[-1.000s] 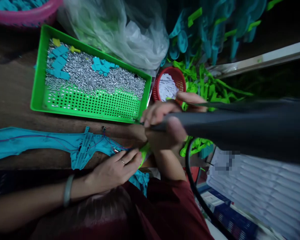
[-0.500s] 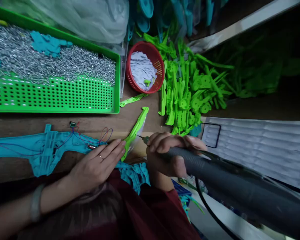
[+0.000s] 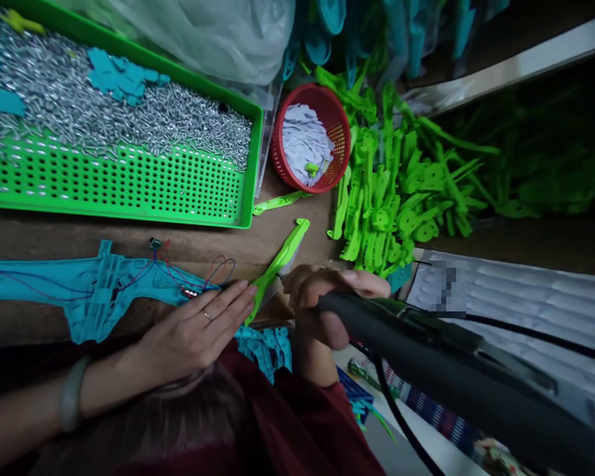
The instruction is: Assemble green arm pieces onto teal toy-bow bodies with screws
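Note:
My left hand (image 3: 193,330) lies flat with fingers outstretched, its fingertips on the lower part of a long lime-green plastic piece (image 3: 280,259). The piece rests at a slant on a clear film over the bench. My right hand (image 3: 322,297) is wrapped round a thick dark electric screwdriver (image 3: 406,340) with a cord. The screwdriver's tip reaches the right edge of the green piece, and my fingers partly hide it. Left of my left hand is a blue plastic shell (image 3: 99,291) with red and blue wires and a small silver motor (image 3: 189,292).
A green perforated tray (image 3: 178,188) of small screws stands at the back left. Beside it is a red basket (image 3: 344,149) with pale flat pieces. Lime-green parts (image 3: 377,192) are heaped to the right. Blue parts (image 3: 265,350) lie near my lap.
The view has shifted, so the bench things appear farther right. The screwdriver's tip has come closer to the green piece. My left hand stays on that piece.

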The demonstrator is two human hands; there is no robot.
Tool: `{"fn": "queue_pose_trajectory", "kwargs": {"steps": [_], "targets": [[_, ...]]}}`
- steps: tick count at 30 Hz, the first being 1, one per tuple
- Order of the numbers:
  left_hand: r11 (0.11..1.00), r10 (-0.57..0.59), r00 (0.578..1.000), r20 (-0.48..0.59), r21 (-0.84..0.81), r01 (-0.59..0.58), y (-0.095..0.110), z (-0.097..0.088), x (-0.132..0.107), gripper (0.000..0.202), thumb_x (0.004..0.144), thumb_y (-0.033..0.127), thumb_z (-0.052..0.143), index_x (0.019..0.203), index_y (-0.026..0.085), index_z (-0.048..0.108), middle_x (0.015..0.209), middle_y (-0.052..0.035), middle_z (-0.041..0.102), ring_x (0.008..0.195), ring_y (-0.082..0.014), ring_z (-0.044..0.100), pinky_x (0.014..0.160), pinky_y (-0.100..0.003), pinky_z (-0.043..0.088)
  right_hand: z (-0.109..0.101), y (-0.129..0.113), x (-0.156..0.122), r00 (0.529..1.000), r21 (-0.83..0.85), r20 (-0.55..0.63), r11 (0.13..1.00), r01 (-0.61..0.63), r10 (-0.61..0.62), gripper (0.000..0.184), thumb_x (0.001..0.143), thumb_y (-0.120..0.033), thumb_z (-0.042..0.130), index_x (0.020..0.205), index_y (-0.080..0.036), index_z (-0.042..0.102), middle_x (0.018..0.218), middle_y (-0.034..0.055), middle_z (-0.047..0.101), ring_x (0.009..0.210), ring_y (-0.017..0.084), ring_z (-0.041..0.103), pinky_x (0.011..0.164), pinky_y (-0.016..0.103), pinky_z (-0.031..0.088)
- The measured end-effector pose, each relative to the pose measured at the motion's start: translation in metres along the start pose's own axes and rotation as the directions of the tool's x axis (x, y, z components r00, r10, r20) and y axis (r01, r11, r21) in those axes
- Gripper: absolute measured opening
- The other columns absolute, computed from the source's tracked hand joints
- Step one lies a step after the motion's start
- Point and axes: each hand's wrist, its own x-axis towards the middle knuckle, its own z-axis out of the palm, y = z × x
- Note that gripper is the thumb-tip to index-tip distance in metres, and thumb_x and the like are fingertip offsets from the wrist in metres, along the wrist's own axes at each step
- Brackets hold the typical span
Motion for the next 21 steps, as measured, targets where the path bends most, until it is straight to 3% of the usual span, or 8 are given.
{"fn": "queue_pose_trajectory", "kwargs": {"steps": [4, 8, 10, 12, 16, 19, 21], "targets": [[1.0, -0.002, 1.0, 0.028, 0.006, 0.001, 0.0, -0.001, -0.001, 0.044, 0.097, 0.012, 0.04, 0.138, 0.003, 0.054, 0.15, -0.0155, 0.048, 0.137, -0.031, 0.047, 0.104, -0.04, 0.046, -0.007, 0.006, 0.007, 0.974, 0.14, 0.187, 0.985, 0.102, -0.127, 0.039, 0.079, -0.024, 0.06, 0.119, -0.023, 0.055, 0.055, -0.0092, 0.049, 0.038, 0.01, 0.049, 0.038, 0.024, 0.047], [1.0, -0.015, 1.0, 0.021, -0.027, 0.015, 0.003, 0.001, -0.002, 0.044, 0.096, 0.013, 0.041, 0.137, 0.003, 0.054, 0.149, -0.0159, 0.049, 0.137, -0.0313, 0.048, 0.105, -0.041, 0.046, -0.012, -0.001, 0.012, 0.979, 0.072, 0.201, 0.997, 0.008, -0.022, 0.037, 0.08, -0.029, 0.064, 0.117, -0.024, 0.058, 0.053, -0.0087, 0.052, 0.039, 0.011, 0.051, 0.04, 0.025, 0.047], [0.994, -0.063, 0.997, 0.035, -0.082, 0.065, 0.004, -0.006, 0.001, 0.041, 0.099, 0.018, 0.044, 0.135, 0.004, 0.056, 0.146, -0.0149, 0.052, 0.135, -0.0309, 0.048, 0.106, -0.042, 0.045, -0.015, -0.012, 0.018, 0.97, 0.072, 0.244, 0.997, -0.025, 0.007, 0.04, 0.082, -0.037, 0.066, 0.119, -0.027, 0.057, 0.052, -0.0092, 0.054, 0.039, 0.011, 0.053, 0.04, 0.026, 0.049], [0.975, -0.134, 0.991, 0.017, -0.174, 0.135, 0.0, -0.023, 0.009, 0.037, 0.101, 0.026, 0.046, 0.131, 0.008, 0.059, 0.14, -0.0122, 0.059, 0.131, -0.0273, 0.052, 0.105, -0.04, 0.046, -0.012, -0.026, 0.028, 0.95, 0.166, 0.308, 0.986, 0.008, -0.059, 0.044, 0.084, -0.049, 0.064, 0.122, -0.029, 0.053, 0.05, -0.0105, 0.054, 0.036, 0.012, 0.051, 0.038, 0.026, 0.049], [0.92, -0.314, 0.941, -0.126, -0.284, 0.269, -0.028, -0.072, 0.033, 0.037, 0.105, 0.034, 0.041, 0.125, 0.01, 0.06, 0.125, -0.0119, 0.066, 0.115, -0.0197, 0.061, 0.095, -0.031, 0.051, 0.019, -0.048, 0.057, 0.917, 0.294, 0.357, 0.953, 0.069, -0.177, 0.049, 0.081, -0.061, 0.063, 0.12, -0.032, 0.054, 0.049, -0.0095, 0.056, 0.036, 0.014, 0.052, 0.038, 0.03, 0.051], [0.963, -0.223, 0.97, -0.094, -0.173, 0.205, -0.069, -0.098, 0.04, 0.035, 0.106, 0.03, 0.035, 0.104, 0.014, 0.066, 0.1, -0.0059, 0.069, 0.09, -0.0154, 0.065, 0.076, -0.027, 0.052, 0.058, -0.052, 0.079, 0.929, 0.23, 0.343, 0.972, 0.057, -0.136, 0.036, 0.082, -0.053, 0.065, 0.113, -0.035, 0.058, 0.053, -0.0077, 0.059, 0.04, 0.015, 0.054, 0.042, 0.032, 0.052], [0.989, -0.147, 0.989, -0.031, -0.002, 0.147, -0.1, -0.109, 0.033, 0.032, 0.105, 0.024, 0.038, 0.095, 0.015, 0.067, 0.086, -0.0031, 0.067, 0.08, -0.0145, 0.064, 0.069, -0.026, 0.049, 0.084, -0.048, 0.093, 0.965, 0.192, 0.233, 0.978, 0.079, -0.123, 0.029, 0.082, -0.048, 0.067, 0.108, -0.037, 0.06, 0.053, -0.0085, 0.055, 0.04, 0.014, 0.053, 0.043, 0.031, 0.052]]}}
